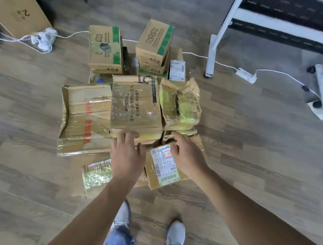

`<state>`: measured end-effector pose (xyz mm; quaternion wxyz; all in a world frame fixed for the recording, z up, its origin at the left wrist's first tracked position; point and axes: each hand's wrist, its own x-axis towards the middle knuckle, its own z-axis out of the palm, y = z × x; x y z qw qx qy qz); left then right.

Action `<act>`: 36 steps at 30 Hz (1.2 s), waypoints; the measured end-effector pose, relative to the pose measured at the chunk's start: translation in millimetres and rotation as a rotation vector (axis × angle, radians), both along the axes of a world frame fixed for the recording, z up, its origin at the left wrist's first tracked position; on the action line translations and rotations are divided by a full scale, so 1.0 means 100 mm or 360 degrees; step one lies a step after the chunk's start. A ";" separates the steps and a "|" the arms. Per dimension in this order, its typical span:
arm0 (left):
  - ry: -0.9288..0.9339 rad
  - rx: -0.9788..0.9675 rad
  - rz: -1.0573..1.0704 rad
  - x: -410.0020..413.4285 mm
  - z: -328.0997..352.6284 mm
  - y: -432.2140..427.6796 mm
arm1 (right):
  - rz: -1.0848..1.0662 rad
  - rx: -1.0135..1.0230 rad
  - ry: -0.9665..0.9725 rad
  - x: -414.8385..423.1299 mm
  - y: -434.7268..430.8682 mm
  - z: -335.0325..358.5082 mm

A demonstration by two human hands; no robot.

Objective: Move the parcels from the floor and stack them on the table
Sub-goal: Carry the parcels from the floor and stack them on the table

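Note:
Several taped cardboard parcels lie in a heap on the wooden floor. Nearest me is a small parcel with a white shipping label. My right hand holds its right edge, thumb on the label and fingers round the side. My left hand hovers with spread fingers just left of it, fingertips at the near edge of a tape-wrapped flat parcel. A large crumpled parcel with red print lies to the left, a torn parcel showing yellow to the right. Two green-taped boxes stand behind.
The white table leg and frame rise at the right, beside a dark patterned rug. White cables and power strips cross the floor. A tall cardboard box stands far left. My shoes are near the pile.

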<state>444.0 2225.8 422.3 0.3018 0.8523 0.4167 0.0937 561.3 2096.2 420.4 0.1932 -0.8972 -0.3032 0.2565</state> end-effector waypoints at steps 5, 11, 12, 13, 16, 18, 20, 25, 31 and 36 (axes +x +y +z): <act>-0.0304 0.0115 0.0184 0.03 0.28 0.33 | -0.0259 0.0188 0.0169 -0.08 0.40 0.05; -0.0088 -0.0908 0.0577 0.07 0.13 0.87 | -0.0450 0.0202 0.0348 -0.23 0.54 0.09; -0.0063 -0.1199 0.0561 0.09 0.11 0.92 | -0.0450 0.0209 0.0385 -0.25 0.57 0.13; -0.0034 -0.1331 0.0513 0.10 0.13 0.94 | -0.0463 0.0217 0.0416 -0.27 0.61 0.19; -0.0080 -0.1317 0.0494 0.07 0.35 0.99 | -0.0507 0.0168 0.0497 -0.33 0.72 0.48; -0.0149 -0.1307 0.0568 0.00 0.63 1.05 | -0.0452 0.0093 0.0514 -0.36 0.81 0.76; -0.0212 -0.1309 0.0613 -0.09 0.96 1.14 | -0.0402 0.0066 0.0499 -0.38 0.91 1.10; -0.0508 -0.1272 0.0644 -0.30 1.81 1.30 | -0.0386 0.0168 0.0481 -0.25 1.19 1.95; -0.0838 -0.1259 0.0442 -0.10 2.69 1.34 | -0.0359 0.0377 0.0402 0.16 1.25 2.98; -0.0928 -0.1232 0.0218 0.48 3.12 1.06 | -0.0467 0.0550 0.0266 0.75 0.81 3.43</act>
